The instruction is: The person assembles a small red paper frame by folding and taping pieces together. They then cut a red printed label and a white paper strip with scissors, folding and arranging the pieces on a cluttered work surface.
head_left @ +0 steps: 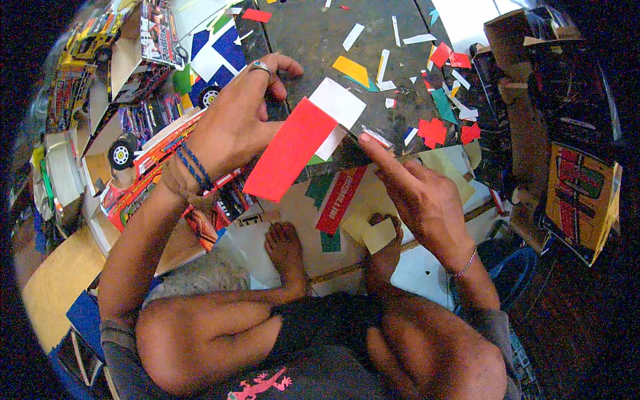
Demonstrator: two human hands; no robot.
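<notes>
A red strip of paper or sticker sheet [290, 150] hangs in front of me, with a white piece [338, 102] at its upper right end. My left hand [230, 123] has its thumb at the strip's left edge, and its index finger is bent out above. My right hand [423, 200] stretches its index finger toward the white piece's lower corner. A thin dark sliver, possibly a blade, shows between that fingertip and the paper. The other right fingers are curled, and what they hold is hidden.
Red, white, yellow and green scraps [432, 132] litter the dark work surface [313, 40]. Toy trucks and printed boxes [150, 173] crowd the left side. A torn cardboard carton [580, 193] stands at right. Between my feet lies a red lettered strip [341, 200] beside green and yellow paper.
</notes>
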